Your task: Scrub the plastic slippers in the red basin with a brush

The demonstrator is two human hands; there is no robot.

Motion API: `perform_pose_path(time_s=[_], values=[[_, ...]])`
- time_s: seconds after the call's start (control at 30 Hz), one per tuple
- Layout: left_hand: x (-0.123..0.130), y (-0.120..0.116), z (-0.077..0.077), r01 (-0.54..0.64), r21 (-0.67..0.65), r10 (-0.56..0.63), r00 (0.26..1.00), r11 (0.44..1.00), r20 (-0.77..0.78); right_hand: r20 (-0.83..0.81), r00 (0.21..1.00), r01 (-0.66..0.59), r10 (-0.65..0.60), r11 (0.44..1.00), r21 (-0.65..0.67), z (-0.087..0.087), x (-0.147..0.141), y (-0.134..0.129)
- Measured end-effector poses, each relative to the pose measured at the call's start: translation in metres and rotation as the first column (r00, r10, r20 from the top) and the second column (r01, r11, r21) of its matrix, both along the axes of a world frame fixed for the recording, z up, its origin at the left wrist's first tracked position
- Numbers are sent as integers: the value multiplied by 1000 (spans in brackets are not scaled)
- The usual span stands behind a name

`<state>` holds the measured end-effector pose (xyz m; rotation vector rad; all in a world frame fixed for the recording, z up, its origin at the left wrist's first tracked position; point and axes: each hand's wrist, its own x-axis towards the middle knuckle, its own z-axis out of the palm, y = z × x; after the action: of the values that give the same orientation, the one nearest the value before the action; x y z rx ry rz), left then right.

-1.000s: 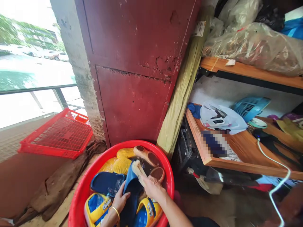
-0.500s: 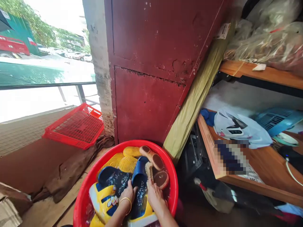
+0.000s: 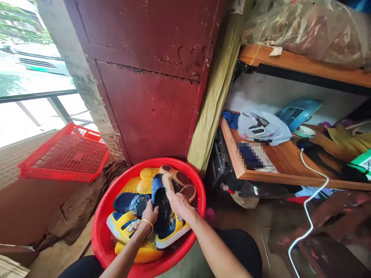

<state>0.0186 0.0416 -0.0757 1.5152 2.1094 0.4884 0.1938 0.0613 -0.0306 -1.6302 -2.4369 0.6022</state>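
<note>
Two hands (image 3: 150, 214) (image 3: 180, 204) apparently curled over tub (image 3: 99, 224)

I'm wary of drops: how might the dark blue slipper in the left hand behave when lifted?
The dark blue slipper, shiny and wet-looking in the red basin, is probably slippery. Its strap stands arched, so it likely keeps its shape.

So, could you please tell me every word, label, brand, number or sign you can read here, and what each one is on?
No text can be read with certainty.
Yellow-and-blue slippers: strap print too small to read.
Printed paper on the shelf: characters too blurred to read.
White label on the green roll: too small to read.
</note>
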Motion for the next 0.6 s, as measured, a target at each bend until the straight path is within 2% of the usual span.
perform_pose_path(time_s=[0.1, 0.2, 0.3, 0.37, 0.43, 0.5, 0.6], values=[[-13, 3, 20, 63, -4, -63, 998, 998, -25, -30, 1000, 10, -9, 1000, 9, -1, 12, -3], [-29, 8, 41, 85, -28, -87, 993, 996, -77, -27, 997, 65, -66, 998, -8, -10, 32, -7], [-39, 10, 53, 180, -57, -187, 970, 982, -155, -50, 989, 138, -137, 990, 11, -19, 41, -9], [-44, 11, 52, 294, -61, -300, 939, 954, -166, -99, 978, 192, -184, 979, 75, -21, 37, -7], [-49, 11, 45, 366, -44, -368, 921, 930, -125, -130, 976, 193, -175, 971, 144, -21, 27, -5], [-54, 13, 36, 388, -35, -389, 917, 921, -92, -124, 985, 140, -119, 974, 176, -20, 15, -4], [-58, 18, 25, 389, -137, -407, 901, 911, -150, -61, 998, 34, -26, 989, 143, -19, 2, -2]])
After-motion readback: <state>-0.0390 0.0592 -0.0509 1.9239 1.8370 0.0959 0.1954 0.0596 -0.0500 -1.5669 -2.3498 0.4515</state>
